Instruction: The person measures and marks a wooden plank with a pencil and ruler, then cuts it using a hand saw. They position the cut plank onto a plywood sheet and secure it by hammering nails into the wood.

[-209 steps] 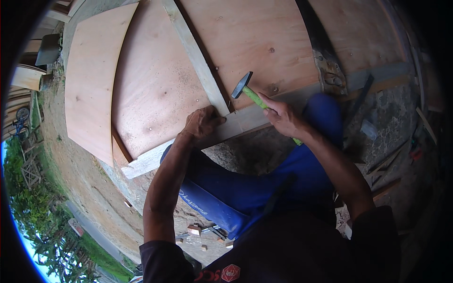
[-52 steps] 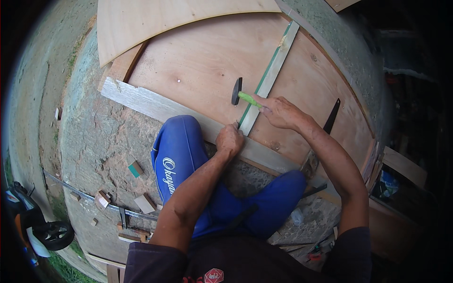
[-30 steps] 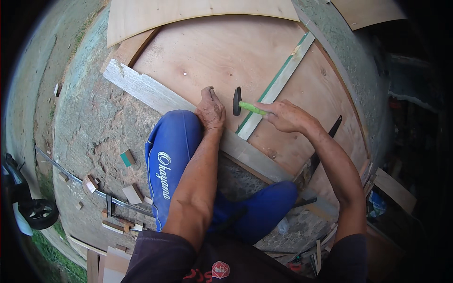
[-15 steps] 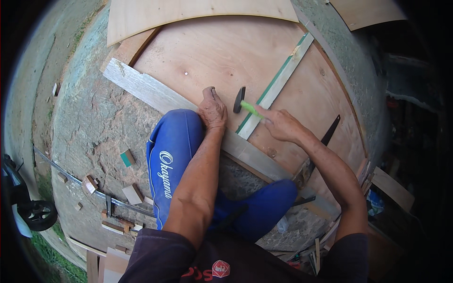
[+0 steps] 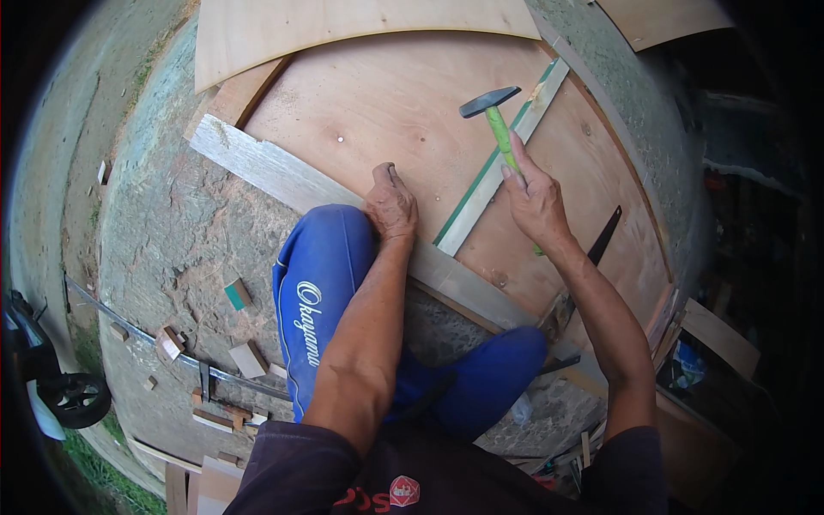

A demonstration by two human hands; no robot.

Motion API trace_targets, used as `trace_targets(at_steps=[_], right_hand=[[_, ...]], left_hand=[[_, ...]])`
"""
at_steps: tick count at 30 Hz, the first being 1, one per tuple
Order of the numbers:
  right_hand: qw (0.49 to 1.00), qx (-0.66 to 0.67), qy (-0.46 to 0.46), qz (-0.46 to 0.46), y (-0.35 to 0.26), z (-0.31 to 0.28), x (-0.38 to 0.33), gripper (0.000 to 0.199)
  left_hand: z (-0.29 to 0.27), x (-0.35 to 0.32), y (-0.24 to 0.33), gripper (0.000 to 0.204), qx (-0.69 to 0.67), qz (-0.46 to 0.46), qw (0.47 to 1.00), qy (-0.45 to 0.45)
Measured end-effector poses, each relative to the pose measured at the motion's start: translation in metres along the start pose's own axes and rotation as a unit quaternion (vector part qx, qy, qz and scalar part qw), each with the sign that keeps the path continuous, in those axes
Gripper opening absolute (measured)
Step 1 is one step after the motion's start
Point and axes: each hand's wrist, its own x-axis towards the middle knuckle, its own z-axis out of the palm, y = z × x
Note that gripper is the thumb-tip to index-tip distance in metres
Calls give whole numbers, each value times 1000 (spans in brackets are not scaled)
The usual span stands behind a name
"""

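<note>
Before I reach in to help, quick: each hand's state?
Left hand: at the pale edge board, fingers partly hidden; open or closed cannot be told.
Right hand: closed around the green-handled hammer.

Wooden blocks [image 5: 248, 360] lie on rough ground [image 5: 193, 232] near a metal bar [image 5: 249, 385] and black wheel [image 5: 77, 401].

Outdoor woodworking area [image 5: 189, 232]: hammer [image 5: 497, 122], handsaw [image 5: 608, 232], plywood panel [image 5: 378, 112], scattered offcuts [image 5: 248, 360]

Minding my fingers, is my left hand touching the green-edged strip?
Apart: the head view shows plywood between the left hand and the green-edged strip.
</note>
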Motion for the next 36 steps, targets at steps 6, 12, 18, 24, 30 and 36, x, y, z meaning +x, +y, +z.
trace_targets(at_steps=[6,12,18,24,30,36], right_hand=[[981,-88,-152,-82,26,22,-9,57],[992,-61,-94,-59,43,35,-23,56],[987,113,109,22,0,32,-18,57],[999,11,-32,-29,31,38,-23,56],[983,-106,-135,-62,31,52,-41,56],[986,-64,-118,-99,50,58,-48,54]], left_hand=[[3,2,0,21,-16,-16,1000,-9],[6,-2,-4,20,-11,7,1000,1],[2,-2,-4,21,4,0,1000,0],[1,3,-3,21,0,5,1000,6],[6,-1,-3,20,-5,16,1000,2],[5,-2,-2,19,4,19,1000,9]])
